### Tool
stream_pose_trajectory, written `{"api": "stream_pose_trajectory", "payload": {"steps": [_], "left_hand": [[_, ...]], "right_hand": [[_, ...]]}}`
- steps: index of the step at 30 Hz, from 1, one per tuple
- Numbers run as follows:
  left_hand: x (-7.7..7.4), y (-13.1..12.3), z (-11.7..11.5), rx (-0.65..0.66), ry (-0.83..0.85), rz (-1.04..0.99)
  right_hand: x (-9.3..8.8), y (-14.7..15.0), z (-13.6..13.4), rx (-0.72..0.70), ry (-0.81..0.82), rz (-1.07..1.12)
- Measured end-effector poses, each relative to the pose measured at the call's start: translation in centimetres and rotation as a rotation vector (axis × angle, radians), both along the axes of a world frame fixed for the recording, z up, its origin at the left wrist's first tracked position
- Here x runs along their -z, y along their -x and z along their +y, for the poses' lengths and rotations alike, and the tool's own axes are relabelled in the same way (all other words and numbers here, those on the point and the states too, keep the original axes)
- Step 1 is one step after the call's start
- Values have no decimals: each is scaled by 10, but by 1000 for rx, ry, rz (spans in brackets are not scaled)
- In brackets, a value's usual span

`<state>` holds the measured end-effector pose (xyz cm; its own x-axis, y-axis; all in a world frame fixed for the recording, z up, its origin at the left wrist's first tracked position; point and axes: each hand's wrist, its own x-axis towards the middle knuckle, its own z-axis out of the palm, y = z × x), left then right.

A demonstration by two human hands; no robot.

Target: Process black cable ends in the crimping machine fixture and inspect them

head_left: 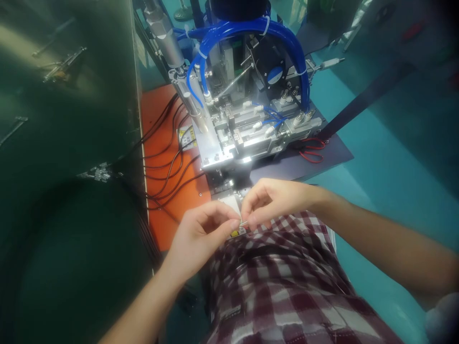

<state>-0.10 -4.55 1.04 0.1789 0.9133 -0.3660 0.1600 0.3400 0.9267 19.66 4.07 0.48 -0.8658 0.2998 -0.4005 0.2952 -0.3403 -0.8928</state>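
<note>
My left hand (201, 236) and my right hand (270, 200) meet in front of my checked shirt (283, 282), just below the machine. Both are closed in a pinch, fingertips nearly touching. Between them they hold a small thin metal part (244, 222); it is too small to name. Under the hands sits a small white plate with a yellow warning label (237, 232). The machine's front block (229, 153) lies a short way beyond the fingers.
A metal machine with blue air hoses (251, 33) and cylinders stands on an orange mat (161, 124). Black cables (168, 162) run across the mat. A dark green cabinet (64, 143) fills the left. Red wire (311, 150) lies on a dark mat, right.
</note>
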Motion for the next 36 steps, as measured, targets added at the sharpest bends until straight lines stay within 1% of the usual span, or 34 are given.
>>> {"api": "stream_pose_trajectory", "payload": {"steps": [8,13,19,23,27,31,36], "left_hand": [[1,4,0,49,38,-67],[2,8,-1,79,48,-119],[6,13,-2,72,72,-168],[7,15,-3,83,99,-201],[7,18,-3,115,95,-227],[7,20,-4,157,90,-278],[5,18,-4,202,96,-329]], "right_hand": [[2,1,-1,-37,-4,42],[7,2,-3,-54,66,59],[17,4,-8,13,161,123],[19,7,-12,7,236,120],[24,8,-15,13,300,169],[26,10,-17,0,302,202],[20,13,-15,-24,285,165]]}}
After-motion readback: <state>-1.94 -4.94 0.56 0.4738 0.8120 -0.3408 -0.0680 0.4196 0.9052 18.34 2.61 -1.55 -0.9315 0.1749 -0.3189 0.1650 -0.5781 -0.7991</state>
